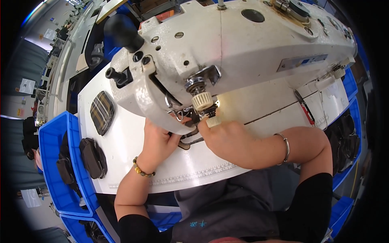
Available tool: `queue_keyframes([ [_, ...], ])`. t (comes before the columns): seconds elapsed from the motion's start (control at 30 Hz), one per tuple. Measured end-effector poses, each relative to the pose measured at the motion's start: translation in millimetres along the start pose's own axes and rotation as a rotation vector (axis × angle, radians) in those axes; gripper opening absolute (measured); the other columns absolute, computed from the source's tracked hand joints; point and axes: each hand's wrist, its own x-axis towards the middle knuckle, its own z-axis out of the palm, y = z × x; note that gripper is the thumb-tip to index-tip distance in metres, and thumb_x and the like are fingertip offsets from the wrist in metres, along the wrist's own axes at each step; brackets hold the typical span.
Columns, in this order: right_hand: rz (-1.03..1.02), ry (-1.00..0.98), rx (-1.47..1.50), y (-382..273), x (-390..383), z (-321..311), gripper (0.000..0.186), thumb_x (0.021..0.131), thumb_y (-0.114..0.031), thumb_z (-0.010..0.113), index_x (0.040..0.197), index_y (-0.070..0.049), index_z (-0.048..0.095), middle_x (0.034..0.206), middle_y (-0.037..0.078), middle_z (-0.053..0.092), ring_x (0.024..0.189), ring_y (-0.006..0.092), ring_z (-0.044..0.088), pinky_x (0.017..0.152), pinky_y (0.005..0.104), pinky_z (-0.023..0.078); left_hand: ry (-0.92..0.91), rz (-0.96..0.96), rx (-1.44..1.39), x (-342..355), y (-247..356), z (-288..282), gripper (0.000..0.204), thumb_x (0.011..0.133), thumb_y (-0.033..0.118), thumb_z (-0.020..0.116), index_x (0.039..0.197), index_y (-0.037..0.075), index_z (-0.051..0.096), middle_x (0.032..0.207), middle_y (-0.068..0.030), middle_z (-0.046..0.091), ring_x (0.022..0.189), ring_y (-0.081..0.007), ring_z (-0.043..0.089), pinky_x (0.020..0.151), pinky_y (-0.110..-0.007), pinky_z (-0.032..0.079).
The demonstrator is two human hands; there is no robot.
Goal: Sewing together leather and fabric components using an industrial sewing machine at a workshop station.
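Both of my hands are at the needle area of a white sewing machine (243, 44). My left hand (157, 139) is left of the needle, thumb and fingers drawn together, the fingertips partly behind the machine head. Across from it, my right hand (227, 139) is closed, with its fingertips close beside the presser foot and under the cream tension knob (202, 101). A small dark piece (189, 134) shows between the two hands. What exactly each hand pinches is hidden by the fingers and the machine.
On the white table lie a plaid fabric piece (102, 112), a stack of dark fabric pieces (93, 158) and a red-handled cutting tool (304, 107). A printed ruler (178, 178) follows the front edge. Blue bins (73, 141) with dark pieces stand left and right.
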Motion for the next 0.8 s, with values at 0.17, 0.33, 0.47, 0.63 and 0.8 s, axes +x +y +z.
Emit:
queue_keyframes([
  [0.17,-0.007,-0.237,-0.186,1,-9,-19,0.023,0.07,-0.008,0.064,0.086,0.009,0.065,0.085,0.019,0.066,0.085,0.0378,0.069,0.045,0.0272,0.05,-0.017,-0.04,-0.002,-1,-2,0,0.021,0.074,-0.005,0.064,0.092,0.004,0.069,0.077,-0.009,0.061,0.074,-0.0256,0.058,0.068,-0.034,0.04],
  [0.33,-0.118,-0.31,-0.106,8,-15,-30,0.018,0.07,-0.01,0.06,0.083,0.003,0.062,0.06,0.01,0.06,0.044,0.0149,0.058,0.039,0.027,0.044,-0.049,0.004,0.081,-1,2,-5,0.022,0.074,-0.005,0.062,0.092,0.004,0.07,0.079,-0.0071,0.063,0.073,-0.0244,0.058,0.073,-0.034,0.039],
  [0.47,-0.191,-0.104,0.163,2,-12,-18,0.031,0.068,-0.01,0.062,0.093,0.007,0.066,0.053,0.005,0.057,0.045,0.0139,0.058,0.039,0.0287,0.043,-0.106,-0.015,0.07,-5,-2,-5,0.027,0.073,-0.004,0.064,0.095,0.009,0.073,0.083,-0.0051,0.065,0.073,-0.0214,0.058,0.073,-0.034,0.039],
  [0.63,-0.173,-0.013,0.255,4,-2,0,0.042,0.068,-0.009,0.062,0.104,0.012,0.064,0.046,0.001,0.052,0.04,0.0146,0.054,0.038,0.0299,0.043,-0.098,0.051,0.078,0,7,-8,0.027,0.071,0.0,0.068,0.094,0.012,0.074,0.085,-0.0005,0.063,0.076,-0.0186,0.057,0.073,-0.034,0.036],
  [0.8,-0.209,-0.111,0.337,5,1,-6,0.05,0.065,-0.008,0.063,0.108,0.018,0.059,0.046,0.004,0.053,0.04,0.0165,0.056,0.037,0.0318,0.043,-0.109,0.076,0.172,0,13,-3,0.027,0.069,0.003,0.071,0.092,0.016,0.075,0.085,0.0032,0.059,0.077,-0.0164,0.056,0.073,-0.034,0.034],
])
